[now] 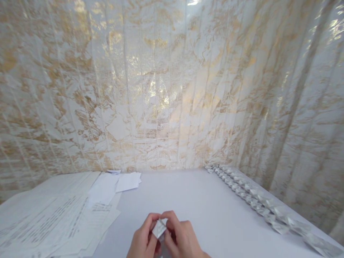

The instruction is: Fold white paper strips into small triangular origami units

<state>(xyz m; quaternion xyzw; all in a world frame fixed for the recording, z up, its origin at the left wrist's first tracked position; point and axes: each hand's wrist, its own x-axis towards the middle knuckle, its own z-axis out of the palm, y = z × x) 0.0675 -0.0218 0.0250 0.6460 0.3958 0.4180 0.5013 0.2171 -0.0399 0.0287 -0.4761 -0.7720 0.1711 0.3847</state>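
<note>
Near the bottom middle of the head view, a small folded paper piece [159, 229] with grey print sits between my two hands, just above the white table. My left hand [143, 236] grips it from the left, index finger bent over the top edge. From the other side my right hand [181, 234] holds it too, with the index fingertip at its top corner and the thumb low on its right. The fingers hide part of the paper's underside.
Printed sheets [53, 218] spread over the left of the white table [172, 190], with blank paper pieces [128, 181] at their far end. Rows of folded paper pieces [252, 197] run along the right edge. A gold-patterned curtain [161, 89] hangs behind.
</note>
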